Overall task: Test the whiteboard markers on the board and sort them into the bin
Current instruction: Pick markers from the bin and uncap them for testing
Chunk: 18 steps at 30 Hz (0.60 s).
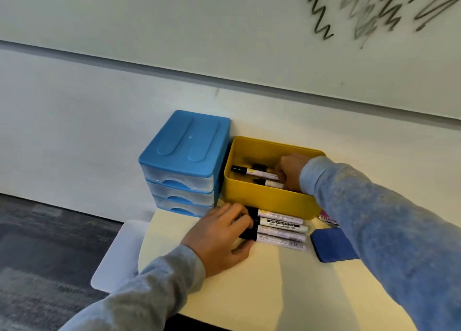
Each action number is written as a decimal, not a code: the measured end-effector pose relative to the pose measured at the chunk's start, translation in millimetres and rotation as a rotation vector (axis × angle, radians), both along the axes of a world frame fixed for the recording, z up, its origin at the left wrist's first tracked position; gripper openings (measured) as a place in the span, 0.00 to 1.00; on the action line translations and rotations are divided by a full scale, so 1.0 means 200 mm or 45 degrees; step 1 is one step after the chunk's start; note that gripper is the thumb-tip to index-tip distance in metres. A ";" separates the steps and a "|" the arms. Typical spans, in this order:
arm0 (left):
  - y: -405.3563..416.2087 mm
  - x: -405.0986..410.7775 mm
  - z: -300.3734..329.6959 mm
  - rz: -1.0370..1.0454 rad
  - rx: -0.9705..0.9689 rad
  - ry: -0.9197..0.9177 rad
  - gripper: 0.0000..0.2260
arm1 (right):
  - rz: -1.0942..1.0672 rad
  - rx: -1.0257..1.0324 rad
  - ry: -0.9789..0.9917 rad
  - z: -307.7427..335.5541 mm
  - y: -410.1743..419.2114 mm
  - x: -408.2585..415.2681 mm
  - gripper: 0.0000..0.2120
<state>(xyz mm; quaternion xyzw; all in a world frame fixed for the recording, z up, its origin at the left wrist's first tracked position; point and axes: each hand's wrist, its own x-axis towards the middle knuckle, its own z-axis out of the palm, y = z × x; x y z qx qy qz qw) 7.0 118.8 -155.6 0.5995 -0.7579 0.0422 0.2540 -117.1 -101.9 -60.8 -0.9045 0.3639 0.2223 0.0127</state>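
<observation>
Lying side by side on the table (249,293), four whiteboard markers (280,231) are seen just in front of the yellow bin (262,201), their long axes running left to right and their black caps pointing left. The caps are covered by the left hand (219,238), palm down, with fingers curled onto them and the thumb spread on the tabletop. Inside the bin, more markers (257,173) are laid the same way; the right hand (290,172) is reached over the rim, fingers curled round their right ends. A blue drawer unit (184,163) is set touching the bin's left wall. A blue eraser (331,244) is placed right of the row, and scribbles (361,8) are seen on the whiteboard (199,26) above.
</observation>
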 end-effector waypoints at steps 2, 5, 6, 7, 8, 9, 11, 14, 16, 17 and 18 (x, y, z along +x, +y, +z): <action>0.00 0.00 0.00 -0.002 -0.009 -0.009 0.12 | -0.018 0.012 -0.055 0.02 -0.01 -0.02 0.07; 0.00 0.00 0.00 0.016 -0.014 -0.025 0.12 | -0.050 0.032 -0.206 0.07 0.00 -0.05 0.07; 0.00 0.00 0.00 0.018 -0.019 -0.023 0.12 | -0.071 0.040 -0.265 0.08 0.00 -0.06 0.08; 0.01 0.00 0.00 0.019 -0.024 -0.019 0.12 | -0.088 0.046 -0.318 0.09 0.01 -0.07 0.08; 0.01 0.00 0.01 0.019 -0.029 -0.015 0.12 | -0.095 0.049 -0.369 0.11 0.03 -0.08 0.08; 0.01 0.00 0.01 0.017 -0.036 -0.009 0.11 | -0.093 0.054 -0.414 0.12 0.05 -0.09 0.07; 0.01 0.00 0.01 0.007 -0.055 -0.004 0.11 | -0.079 0.048 -0.511 0.16 0.09 -0.12 0.07; 0.01 0.00 0.02 -0.009 -0.066 -0.005 0.10 | -0.100 0.014 -0.768 0.21 0.16 -0.19 0.04; 0.02 -0.01 0.03 -0.019 -0.072 0.016 0.10 | -0.134 0.007 -0.998 0.24 0.21 -0.24 0.02; 0.02 -0.01 0.04 -0.021 -0.073 0.026 0.10 | -0.150 0.002 -1.116 0.25 0.24 -0.27 0.02; 0.03 -0.01 0.05 -0.024 -0.078 0.036 0.10 | -0.174 0.000 -1.241 0.27 0.26 -0.30 0.01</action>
